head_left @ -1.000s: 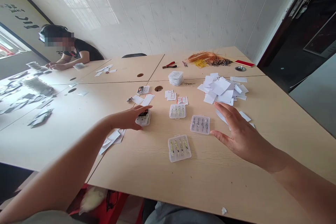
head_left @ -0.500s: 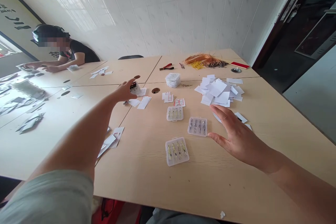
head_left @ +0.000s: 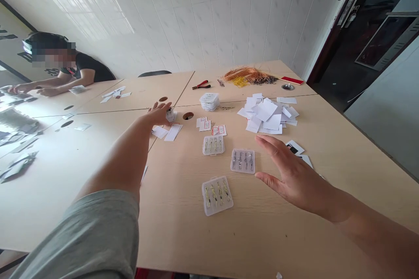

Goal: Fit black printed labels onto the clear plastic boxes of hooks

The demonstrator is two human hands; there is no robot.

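My left hand (head_left: 160,114) reaches out over a small stack of clear packets (head_left: 170,115), its fingers apart; whether it grips them is hidden. My right hand (head_left: 288,172) hovers with fingers spread and nothing in it, just right of a clear case (head_left: 242,161) holding dark hooked pieces. Nearer me lies a case with yellowish pieces (head_left: 218,195). Another case (head_left: 213,144) sits farther back, below small cards with red print (head_left: 219,130). White cards (head_left: 173,132) lie under and beside my left hand.
Behind my right hand is a heap of white cards (head_left: 266,113). Farther back are stacked clear cases (head_left: 209,101), pliers (head_left: 201,85), orange strands (head_left: 250,75) and a red object (head_left: 292,80). A person (head_left: 65,65) works at the far left.
The view has shifted, so the table items appear farther left. My left hand has turned more palm-down over the small packets. My right hand remains spread beside the cases.
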